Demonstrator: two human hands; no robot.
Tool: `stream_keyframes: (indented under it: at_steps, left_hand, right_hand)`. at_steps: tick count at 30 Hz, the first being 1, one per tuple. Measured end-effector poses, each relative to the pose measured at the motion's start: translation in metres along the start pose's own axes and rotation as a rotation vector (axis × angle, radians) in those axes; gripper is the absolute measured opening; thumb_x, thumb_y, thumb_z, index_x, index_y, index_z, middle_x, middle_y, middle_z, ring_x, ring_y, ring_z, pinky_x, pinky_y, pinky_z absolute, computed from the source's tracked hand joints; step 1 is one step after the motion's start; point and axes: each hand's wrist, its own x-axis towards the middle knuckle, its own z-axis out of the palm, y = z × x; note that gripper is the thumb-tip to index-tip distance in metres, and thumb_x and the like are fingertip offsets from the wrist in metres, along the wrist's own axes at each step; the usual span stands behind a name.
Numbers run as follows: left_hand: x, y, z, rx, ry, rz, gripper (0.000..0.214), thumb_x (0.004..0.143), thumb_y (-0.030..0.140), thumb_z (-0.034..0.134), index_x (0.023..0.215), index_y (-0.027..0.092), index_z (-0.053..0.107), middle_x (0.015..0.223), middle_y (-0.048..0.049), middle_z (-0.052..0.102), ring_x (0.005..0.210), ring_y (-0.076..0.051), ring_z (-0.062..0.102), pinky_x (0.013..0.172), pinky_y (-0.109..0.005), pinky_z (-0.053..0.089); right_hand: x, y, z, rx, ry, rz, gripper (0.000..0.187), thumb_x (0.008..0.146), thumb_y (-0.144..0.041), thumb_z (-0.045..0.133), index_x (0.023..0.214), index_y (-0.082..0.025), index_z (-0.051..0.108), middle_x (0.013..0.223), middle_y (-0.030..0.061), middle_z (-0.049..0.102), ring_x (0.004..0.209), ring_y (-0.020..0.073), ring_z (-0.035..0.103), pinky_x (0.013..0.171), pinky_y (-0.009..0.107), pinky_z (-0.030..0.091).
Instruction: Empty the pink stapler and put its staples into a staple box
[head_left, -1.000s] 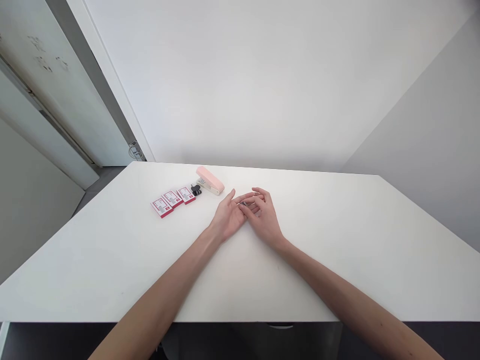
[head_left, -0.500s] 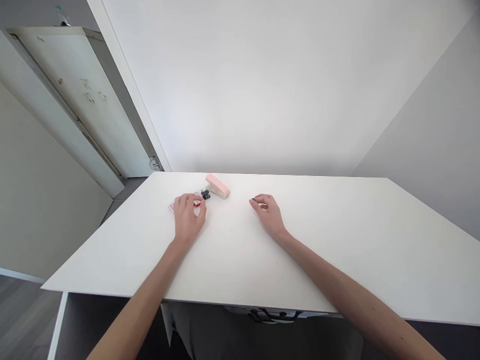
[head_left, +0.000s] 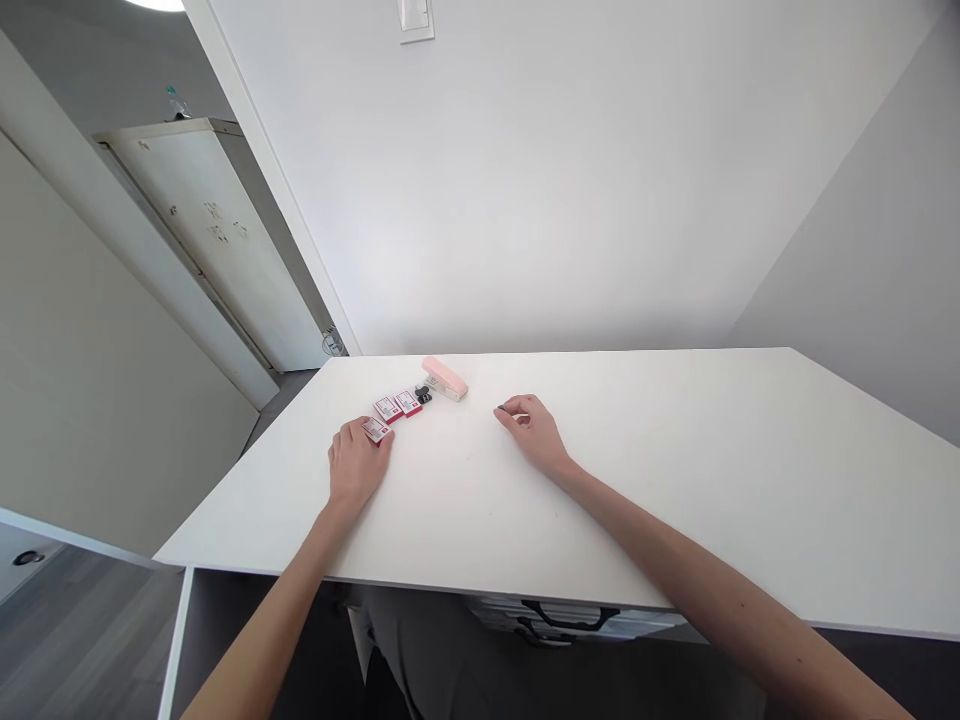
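Note:
My left hand [head_left: 355, 464] is closed around a small red-and-white box [head_left: 377, 430], thumb on one side and fingers on the other, at the left of the white table [head_left: 465, 520]. Just beyond it lie two similar boxes, one on the left [head_left: 388, 408] and one on the right [head_left: 409, 402]. Black binder clips [head_left: 424, 394] are beside the right one, and a pink stapler [head_left: 445, 378] rests behind them. Over the table's middle, my right hand [head_left: 532, 430] pinches something tiny and dark [head_left: 501, 408] between thumb and forefinger; its kind is too small to make out.
A white wall [head_left: 540, 200] rises along the table's back edge. Below the front edge are black handles [head_left: 570, 615] on light drawers. Through the opening at left stands a pale cabinet [head_left: 225, 240] with a bottle [head_left: 177, 102] on top.
My left hand has shifted left and towards me and now grips a box, uncovering the other two. My right hand keeps its pinch, nearly in place. The view has tilted upward.

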Motion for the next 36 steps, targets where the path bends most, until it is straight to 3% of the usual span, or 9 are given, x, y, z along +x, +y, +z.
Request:
stream_keyframes:
  at_steps: [3,7,14,18,22,24,28,33,36]
  left_hand:
    - [-0.017,0.005,0.000,-0.072,0.007,0.043,0.061,0.094,0.056,0.059,0.139,0.015,0.053,0.141,-0.0217,0.059,0.137,-0.044,0.051,0.115,-0.060,0.042]
    - [-0.035,0.021,0.003,-0.233,-0.088,0.207,0.066,0.090,0.058,0.069,0.142,0.020,0.049,0.143,-0.0167,0.059,0.138,-0.038,0.054,0.115,-0.055,0.046]
    - [-0.037,0.085,0.028,-0.398,-0.144,0.399,0.066,0.091,0.055,0.076,0.142,0.025,0.047,0.141,-0.0140,0.061,0.135,-0.035,0.059,0.111,-0.054,0.051]
    - [-0.026,0.122,0.045,-0.526,-0.172,0.472,0.058,0.092,0.048,0.075,0.140,0.026,0.049,0.140,-0.0138,0.060,0.134,-0.034,0.059,0.106,-0.052,0.055]
    - [-0.012,0.136,0.053,-0.747,-0.255,0.424,0.070,0.087,0.049,0.080,0.144,0.029,0.047,0.148,-0.0125,0.055,0.134,-0.031,0.058,0.096,-0.045,0.061]
    - [-0.005,0.134,0.053,-0.834,-0.281,0.410,0.073,0.084,0.047,0.083,0.145,0.028,0.048,0.148,-0.0121,0.057,0.136,-0.031,0.058,0.107,-0.048,0.055]
    - [0.006,0.129,0.047,-1.093,-0.410,0.291,0.051,0.094,0.052,0.070,0.136,0.026,0.056,0.135,-0.0106,0.068,0.131,-0.030,0.063,0.113,-0.049,0.048]
    - [0.007,0.137,0.038,-1.220,-0.571,0.154,0.043,0.094,0.057,0.072,0.121,0.024,0.065,0.097,-0.0048,0.075,0.082,-0.022,0.070,0.086,-0.040,0.056]
    - [0.005,0.139,0.036,-1.338,-0.616,0.112,0.040,0.091,0.056,0.078,0.109,0.024,0.062,0.099,-0.0041,0.076,0.066,-0.016,0.063,0.076,-0.038,0.054]
  right_hand:
    - [-0.001,-0.004,0.002,0.036,-0.050,0.047,0.043,0.088,-0.066,0.071,0.093,-0.024,0.069,0.115,0.0071,0.070,0.102,0.0227,0.067,0.089,0.040,0.055]
    - [-0.002,-0.011,0.003,0.163,-0.249,0.137,0.040,0.088,-0.063,0.075,0.095,-0.024,0.071,0.110,0.0050,0.075,0.095,0.0206,0.069,0.090,0.039,0.055]
    - [-0.004,-0.015,0.001,0.345,-0.413,0.147,0.035,0.082,-0.056,0.086,0.093,-0.024,0.075,0.161,0.0063,0.052,0.105,0.0221,0.077,0.105,0.044,0.054]
    - [0.000,-0.016,-0.004,0.440,-0.493,0.180,0.035,0.083,-0.057,0.085,0.093,-0.024,0.075,0.134,0.0059,0.073,0.103,0.0254,0.078,0.100,0.044,0.057]
    - [0.009,-0.015,-0.009,0.576,-0.472,0.208,0.035,0.084,-0.055,0.086,0.092,-0.023,0.074,0.128,0.0050,0.075,0.098,0.0220,0.078,0.100,0.041,0.058]
    - [0.014,-0.014,-0.011,0.647,-0.468,0.221,0.036,0.085,-0.055,0.086,0.093,-0.022,0.074,0.132,0.0069,0.075,0.097,0.0205,0.077,0.096,0.038,0.060]
    - [0.019,-0.012,-0.012,0.752,-0.481,0.257,0.033,0.087,-0.052,0.086,0.092,-0.022,0.075,0.117,0.0059,0.078,0.091,0.0172,0.075,0.083,0.030,0.061]
    - [0.018,-0.013,-0.011,0.762,-0.550,0.321,0.034,0.086,-0.050,0.088,0.101,-0.021,0.078,0.100,0.0047,0.076,0.085,0.0168,0.074,0.073,0.027,0.060]
    - [0.016,-0.014,-0.010,0.774,-0.539,0.337,0.034,0.084,-0.050,0.090,0.097,-0.021,0.077,0.097,0.0034,0.074,0.085,0.0163,0.073,0.070,0.026,0.060]
